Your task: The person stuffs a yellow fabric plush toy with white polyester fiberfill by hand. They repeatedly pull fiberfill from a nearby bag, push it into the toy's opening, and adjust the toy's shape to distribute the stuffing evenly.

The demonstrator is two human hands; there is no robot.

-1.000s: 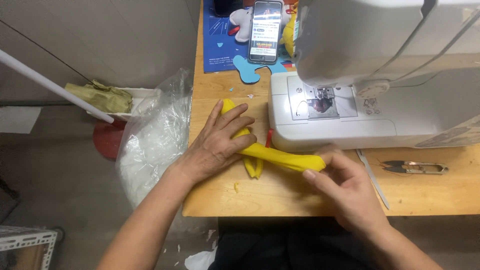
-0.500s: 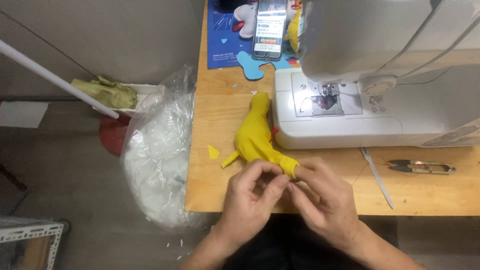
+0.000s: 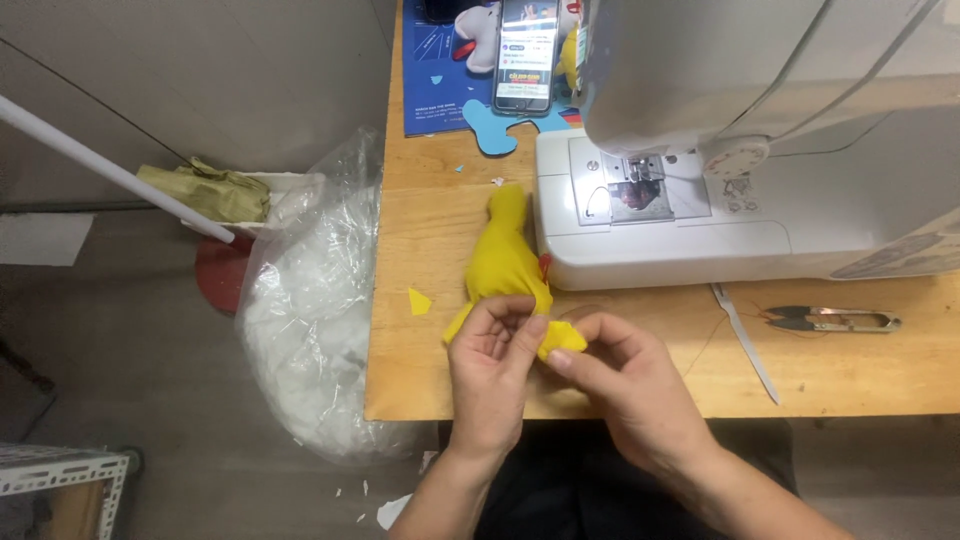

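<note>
Yellow fabric piece [image 3: 507,265]: laid near the worktop's [image 3: 440,230] front edge, beside the sewing machine [image 3: 740,190].
Left hand [image 3: 490,375]: pinched on its near end.
Right hand [image 3: 625,385]: pinched on the same end.
Snips [image 3: 835,320]: right, untouched.

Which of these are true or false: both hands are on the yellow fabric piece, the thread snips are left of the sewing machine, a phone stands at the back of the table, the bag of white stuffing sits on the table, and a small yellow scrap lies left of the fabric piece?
1. Both hands, left hand and right hand, pinch the yellow fabric piece. True.
2. The thread snips lie left of the sewing machine. False: they lie in front of it, toward the right of the table.
3. A phone stands at the back of the table. True.
4. The bag of white stuffing sits on the table. False: it is beside the table's left edge, off the top.
5. A small yellow scrap lies left of the fabric piece. True.
</note>
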